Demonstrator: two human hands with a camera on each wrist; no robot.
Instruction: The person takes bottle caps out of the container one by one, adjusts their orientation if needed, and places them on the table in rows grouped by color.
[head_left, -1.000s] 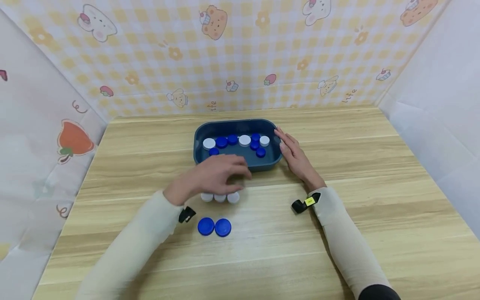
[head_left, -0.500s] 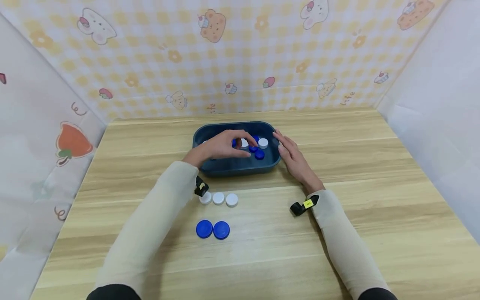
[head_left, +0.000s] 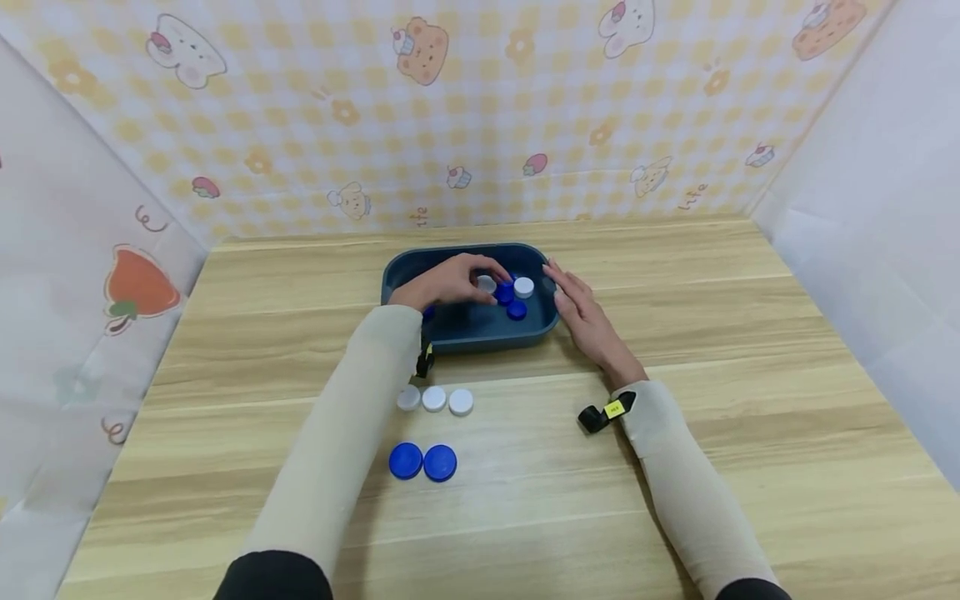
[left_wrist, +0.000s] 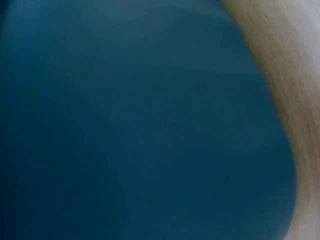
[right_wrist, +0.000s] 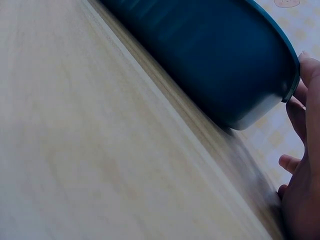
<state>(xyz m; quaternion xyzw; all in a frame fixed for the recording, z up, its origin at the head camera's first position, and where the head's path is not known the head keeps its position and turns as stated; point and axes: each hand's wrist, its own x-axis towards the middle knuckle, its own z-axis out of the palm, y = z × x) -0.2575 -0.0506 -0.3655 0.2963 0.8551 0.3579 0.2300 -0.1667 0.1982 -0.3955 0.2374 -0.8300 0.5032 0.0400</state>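
Inside a dark blue tray (head_left: 480, 343), my left hand (head_left: 450, 282) reaches over from the left and pinches a blue bottle cap (head_left: 504, 292) between thumb and fingertips. Its knuckles hide part of the tray and some caps. My right hand (head_left: 588, 321) lies along the tray's right end, its fingers fairly straight and touching the rim. In the right wrist view, the right fingers (right_wrist: 312, 72) are at the rim of the tray (right_wrist: 215, 55). The left wrist view holds only blurred tray wall (left_wrist: 150, 125) and a strip of skin.
Another blue cap (head_left: 516, 310) and a white cap (head_left: 523, 287) lie in the tray. On the wooden table (head_left: 540, 500), a row of white caps (head_left: 434, 399) stands before the tray, with two larger blue caps (head_left: 423, 462) nearer. A patterned cloth (head_left: 480, 108) stands behind.
My left hand has moved from above the table, over the white caps, into the tray and onto a blue cap, which has shifted slightly. The right hand stays at the tray's end.
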